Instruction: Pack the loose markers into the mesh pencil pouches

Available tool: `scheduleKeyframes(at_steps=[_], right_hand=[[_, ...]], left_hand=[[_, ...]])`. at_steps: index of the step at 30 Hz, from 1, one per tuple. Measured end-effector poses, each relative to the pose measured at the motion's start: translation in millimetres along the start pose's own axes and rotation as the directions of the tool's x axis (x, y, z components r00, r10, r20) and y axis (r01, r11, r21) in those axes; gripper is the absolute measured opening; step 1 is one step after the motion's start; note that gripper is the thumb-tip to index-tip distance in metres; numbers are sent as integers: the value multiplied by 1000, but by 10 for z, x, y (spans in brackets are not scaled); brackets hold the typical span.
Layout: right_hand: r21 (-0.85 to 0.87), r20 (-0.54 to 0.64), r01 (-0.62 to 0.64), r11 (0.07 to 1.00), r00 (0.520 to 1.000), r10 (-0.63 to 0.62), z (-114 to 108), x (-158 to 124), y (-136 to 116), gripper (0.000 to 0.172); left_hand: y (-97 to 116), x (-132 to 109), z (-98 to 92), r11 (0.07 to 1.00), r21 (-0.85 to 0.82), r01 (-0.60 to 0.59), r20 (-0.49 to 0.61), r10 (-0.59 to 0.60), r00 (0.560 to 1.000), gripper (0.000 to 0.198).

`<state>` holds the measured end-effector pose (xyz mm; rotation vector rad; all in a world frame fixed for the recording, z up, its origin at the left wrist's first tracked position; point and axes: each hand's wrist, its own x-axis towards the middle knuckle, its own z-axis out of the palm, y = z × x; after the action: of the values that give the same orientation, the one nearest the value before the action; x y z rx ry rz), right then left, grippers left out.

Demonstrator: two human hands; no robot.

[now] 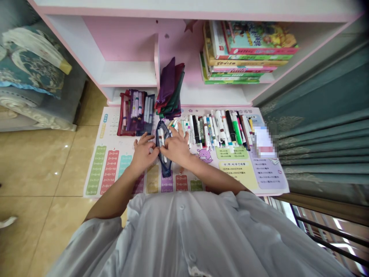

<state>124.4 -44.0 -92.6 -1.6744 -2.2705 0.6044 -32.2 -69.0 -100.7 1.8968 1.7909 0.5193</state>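
Observation:
A dark blue mesh pouch (166, 171) lies lengthwise in front of me with its mouth spread apart. White markers (161, 135) with dark bands sit inside it. At its left edge, my left hand (144, 152) pinches the pouch between thumb and forefinger, the other fingers raised. My right hand (178, 145) grips the pouch from the right; its thumb reaches over the markers and its other fingers fan out above. The right hand covers part of the pouch's right edge. Just beyond it lies a long row of loose markers (208, 130) in several colours.
Filled mesh pouches (123, 119) with markers lie at the back left. Purple, red and green flat pouches (170, 88) lean by the shelf divider (157, 61). Stacked books (245, 65) stand on the right shelf. A printed mat (138, 115) covers the desk; a blurred-out object (264, 141) lies right.

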Motion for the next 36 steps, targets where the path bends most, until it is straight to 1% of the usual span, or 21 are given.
scheduleKeyframes(at_steps=[6,13,18,22,24,26,29,31,34,36], right_hand=[[-27,51,-12,1000,999,13,51,80,29,21],[-52,76,-32,998,996,35,29,96,-4,26],[-42,44,0,999,999,2,60,98,6,26],[-20,22,-5,1000,1000,5,99,89,22,26],[-4,-7,4,1000,1000,-4,90,77,33,27],[9,-71,3,1000,997,-2,60,70,70,28],[15,-209,-63,998,976,65,8,87,210,29],[0,-272,-126,992,955,121,-3,116,352,26],[-97,-304,-206,974,938,168,24,159,568,23],[-176,-298,-239,955,937,180,51,176,664,27]], left_hand=[[-28,-4,1,1000,-2,-1,3,1,1000,21],[-44,1,6,1000,-10,-8,3,8,1000,22],[-45,4,1,1000,-11,-4,11,4,1000,24],[-43,1,1,1000,-5,-2,15,2,1000,23],[-45,1,4,1000,-5,-5,17,5,1000,23],[-46,1,5,1000,-7,-5,15,5,1000,24],[-43,2,2,1000,-13,0,16,0,1000,24],[-37,2,-2,1000,-18,4,21,-3,1000,24],[-29,2,-4,1000,-28,7,20,-7,1000,24],[-28,3,0,999,-36,9,15,-8,1000,24]])
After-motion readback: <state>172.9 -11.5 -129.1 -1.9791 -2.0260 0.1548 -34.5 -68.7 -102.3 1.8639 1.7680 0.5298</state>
